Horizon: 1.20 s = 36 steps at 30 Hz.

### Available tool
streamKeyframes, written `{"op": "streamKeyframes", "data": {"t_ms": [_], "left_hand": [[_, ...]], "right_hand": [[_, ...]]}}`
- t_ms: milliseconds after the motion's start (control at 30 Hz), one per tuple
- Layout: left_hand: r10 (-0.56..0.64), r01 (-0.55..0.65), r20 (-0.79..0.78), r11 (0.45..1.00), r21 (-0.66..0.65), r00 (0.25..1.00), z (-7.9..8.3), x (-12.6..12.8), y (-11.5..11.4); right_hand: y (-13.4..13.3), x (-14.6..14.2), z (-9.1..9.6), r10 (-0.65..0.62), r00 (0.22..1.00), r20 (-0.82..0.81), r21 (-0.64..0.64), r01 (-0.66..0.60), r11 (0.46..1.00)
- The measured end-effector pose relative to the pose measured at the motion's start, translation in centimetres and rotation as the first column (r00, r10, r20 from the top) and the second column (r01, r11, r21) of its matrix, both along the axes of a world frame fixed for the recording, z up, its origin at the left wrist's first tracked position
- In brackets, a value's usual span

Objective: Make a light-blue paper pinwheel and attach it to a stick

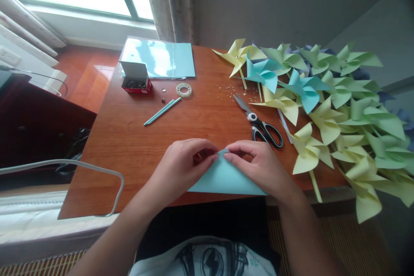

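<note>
A light-blue sheet of paper [228,179], folded into a triangle, lies at the table's near edge with its tip pointing away from me. My left hand [190,159] pinches the tip from the left, thumb and fingers closed on the paper. From the right, my right hand [254,159] pinches the same tip, its thumb on the paper just beside the left one. The long edge of the triangle faces my body. Black-and-white scissors [258,123] lie with blades parted, just beyond my right hand.
Many yellow, green and blue paper pinwheels [307,90] cover the right side. Beyond my hands are thin blue paper sticks [162,112], a tape roll [184,90], a small red box [136,84] of dark bits and a pack of blue paper [177,60]. A white cable [119,181] crosses the left edge.
</note>
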<state>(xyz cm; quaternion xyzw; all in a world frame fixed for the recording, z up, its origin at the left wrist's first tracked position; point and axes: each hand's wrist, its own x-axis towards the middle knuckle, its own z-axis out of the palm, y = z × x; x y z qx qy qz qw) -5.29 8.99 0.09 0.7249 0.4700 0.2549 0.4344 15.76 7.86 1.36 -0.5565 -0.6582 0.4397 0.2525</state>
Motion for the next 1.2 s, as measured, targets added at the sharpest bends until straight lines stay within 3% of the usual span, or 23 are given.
{"op": "streamKeyframes", "data": {"t_ms": [133, 400, 1200], "left_hand": [[-0.013, 0.028, 0.105, 0.989, -0.144, 0.994, -0.3, 0.3, 0.3], [0.008, 0.037, 0.179, 0.969, -0.245, 0.984, -0.8, 0.3, 0.3], [-0.005, 0.03, 0.123, 0.979, -0.203, 0.992, -1.1, 0.1, 0.2]], "right_hand": [[-0.2, 0.1, -0.2, -0.006, 1.0, -0.001, 0.042, 0.006, 0.999], [-0.5, -0.1, -0.6, -0.052, 0.998, 0.028, 0.082, 0.05, 0.995], [-0.5, -0.4, -0.6, -0.068, 0.998, -0.017, 0.086, 0.069, 0.994]]}}
